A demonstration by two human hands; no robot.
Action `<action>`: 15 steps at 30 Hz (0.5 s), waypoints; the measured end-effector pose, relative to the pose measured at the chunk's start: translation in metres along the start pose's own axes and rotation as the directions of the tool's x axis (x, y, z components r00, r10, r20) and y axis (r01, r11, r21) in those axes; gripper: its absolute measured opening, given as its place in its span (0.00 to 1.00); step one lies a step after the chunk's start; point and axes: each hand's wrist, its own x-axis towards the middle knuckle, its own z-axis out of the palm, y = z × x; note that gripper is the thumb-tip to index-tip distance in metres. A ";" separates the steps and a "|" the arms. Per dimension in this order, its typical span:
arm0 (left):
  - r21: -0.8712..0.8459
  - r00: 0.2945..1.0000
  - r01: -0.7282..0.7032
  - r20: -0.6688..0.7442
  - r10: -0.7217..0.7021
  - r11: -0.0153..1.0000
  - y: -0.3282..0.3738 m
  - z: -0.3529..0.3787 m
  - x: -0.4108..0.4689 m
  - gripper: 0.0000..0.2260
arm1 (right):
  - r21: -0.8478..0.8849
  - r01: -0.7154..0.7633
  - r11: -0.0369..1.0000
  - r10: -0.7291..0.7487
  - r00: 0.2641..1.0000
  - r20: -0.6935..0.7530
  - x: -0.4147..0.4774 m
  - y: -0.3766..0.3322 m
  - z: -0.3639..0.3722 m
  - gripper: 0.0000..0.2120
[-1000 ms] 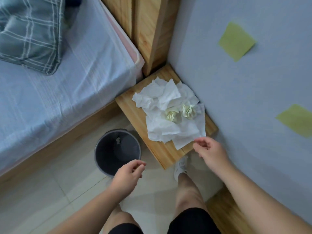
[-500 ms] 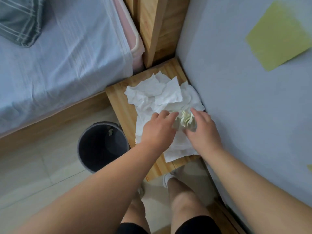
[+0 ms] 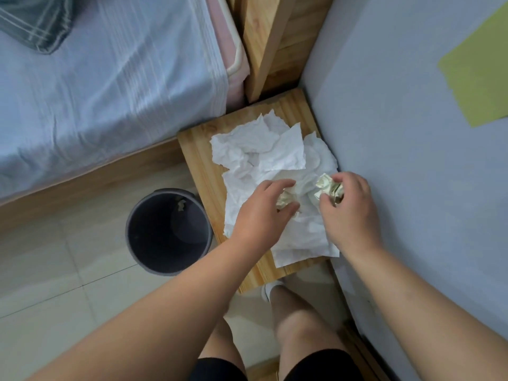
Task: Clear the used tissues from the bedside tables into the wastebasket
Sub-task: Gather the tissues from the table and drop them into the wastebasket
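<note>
Table [image 3: 198, 160], left hand [image 3: 261, 215], right hand [image 3: 349, 213] pinching wads [image 3: 328, 188]

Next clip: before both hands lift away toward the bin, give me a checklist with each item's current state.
1. Grip of left hand on pale green crumpled paper wad: ok, fingers and thumb curl round it.
2. Grip of right hand on second pale green crumpled wad: ok.
3. The dark grey round wastebasket upright, mouth open: ok.
4. Wastebasket close to light wooden bedside table: ok, right beside it.
5. The flat white tissues gathered up: not ok, they lie spread on the table.
6. Wads free of the tissues underneath: cannot tell.
</note>
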 end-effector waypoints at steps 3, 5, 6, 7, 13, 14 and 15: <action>-0.253 0.994 0.086 -0.046 -0.100 0.964 0.006 -0.019 -0.019 0.19 | 0.054 -0.037 0.998 0.040 0.997 -0.064 -0.008 -0.009 -0.018 0.14; -0.433 0.984 0.138 -0.044 -0.174 0.891 0.005 -0.030 -0.029 0.19 | 0.084 -0.055 0.995 0.063 0.994 -0.091 -0.013 -0.016 -0.026 0.14; -0.507 0.980 0.148 -0.042 -0.195 0.849 0.004 -0.036 -0.033 0.19 | 0.101 -0.054 0.993 0.065 0.993 -0.103 -0.015 -0.020 -0.029 0.14; -0.571 0.976 0.149 -0.046 -0.213 0.808 0.003 -0.042 -0.037 0.18 | 0.112 -0.049 0.992 0.061 0.992 -0.113 -0.017 -0.024 -0.031 0.14; -0.834 0.934 0.166 -0.039 -0.356 0.527 -0.015 -0.064 -0.050 0.23 | 0.119 -0.015 0.993 0.031 0.990 -0.137 -0.027 -0.055 -0.034 0.16; -0.860 0.927 0.168 -0.028 -0.373 0.482 -0.018 -0.065 -0.052 0.24 | 0.122 0.000 0.993 0.017 0.990 -0.138 -0.029 -0.060 -0.033 0.16; -0.881 0.921 0.166 -0.021 -0.388 0.442 -0.022 -0.067 -0.053 0.23 | 0.122 0.021 0.992 -0.004 0.990 -0.140 -0.031 -0.065 -0.032 0.16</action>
